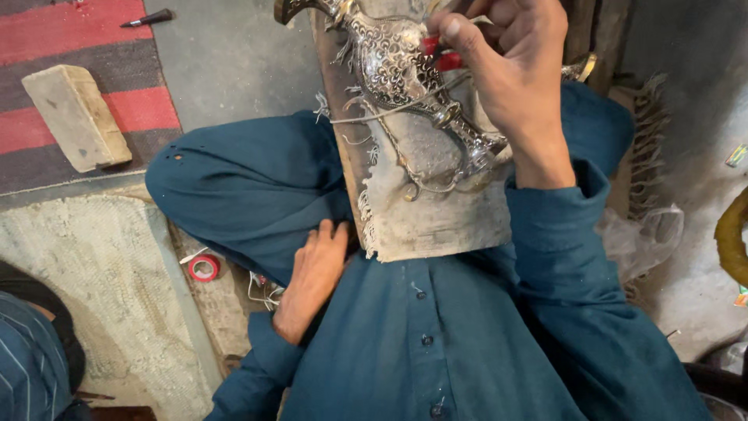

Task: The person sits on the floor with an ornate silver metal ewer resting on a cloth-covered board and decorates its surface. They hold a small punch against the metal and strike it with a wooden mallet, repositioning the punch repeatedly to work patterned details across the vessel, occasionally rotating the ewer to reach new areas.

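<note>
An ornate silver-coloured embossed metal vessel is being propped on a worn grey cloth with frayed edges, which is lying over a wooden board resting against the lap of a person in teal clothing. The right hand is being held at the vessel's upper right side, its fingers closed around a red-handled tool whose tip is hidden against the metal. A thin metal wire is crossing the vessel's body. The left hand is being rested flat and loosely spread on the lap, just beside the cloth's lower left corner, well below the vessel and gripping nothing. A roll of red tape is lying on the floor near the left hand.
</note>
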